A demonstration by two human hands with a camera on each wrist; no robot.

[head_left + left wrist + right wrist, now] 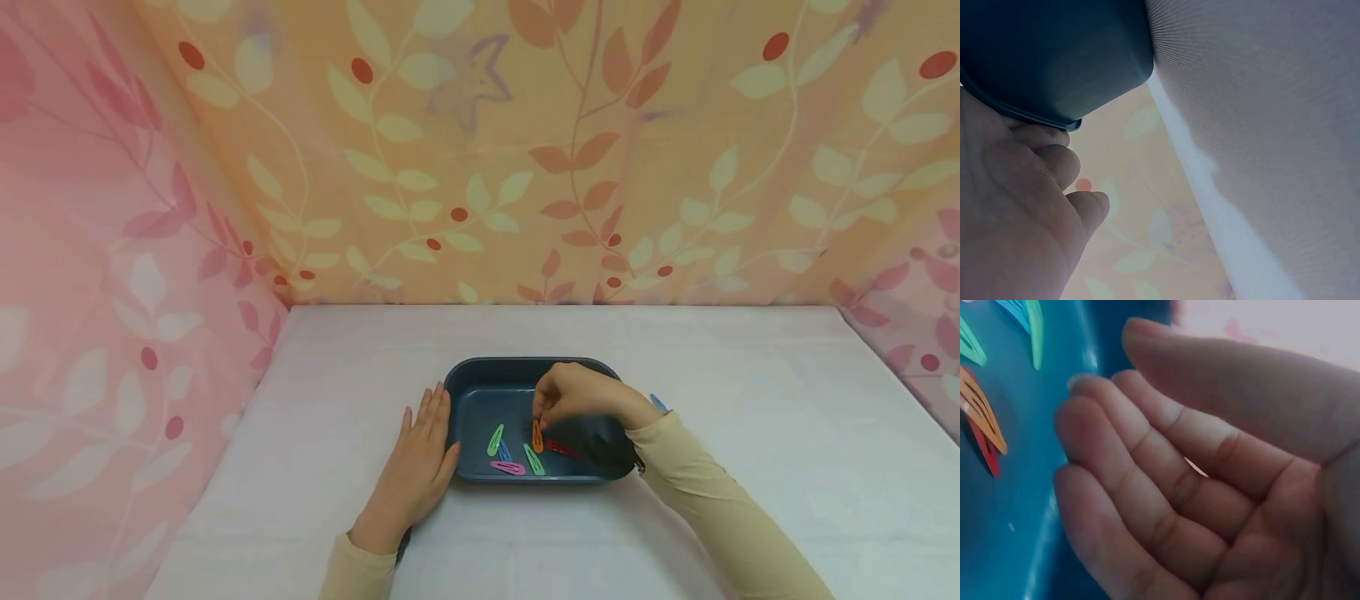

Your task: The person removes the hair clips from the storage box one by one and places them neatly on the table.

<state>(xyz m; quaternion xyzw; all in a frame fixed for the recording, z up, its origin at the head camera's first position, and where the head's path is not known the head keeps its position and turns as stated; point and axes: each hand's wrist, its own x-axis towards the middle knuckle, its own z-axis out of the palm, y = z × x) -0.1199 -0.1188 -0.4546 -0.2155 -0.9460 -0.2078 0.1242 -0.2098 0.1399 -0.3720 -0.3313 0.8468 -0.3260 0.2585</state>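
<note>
A dark blue tray (pixel 480 400) holds several snap hair clips: two green, a blue, a pink (pixel 507 468), a red (pixel 561 448) and an orange one (pixel 537 437). My left hand (pixel 412 467) lies with extended fingers against the tray's left side; its fingers touch the rim in the left wrist view. My right hand (pixel 581 396) hangs over the tray, fingertips just above the orange hair clip. In the right wrist view, the thumb stands apart from the bent fingers (pixel 1116 481), nothing shows between them, and the orange hair clip (pixel 982 412) appears beyond the fingertips, overlapping the red one.
Another blue hair clip (pixel 658 402) lies outside the tray, partly hidden behind the right wrist. White cloth (pixel 360 350) covers the table. Patterned curtains (pixel 480 167) stand behind it and at both sides.
</note>
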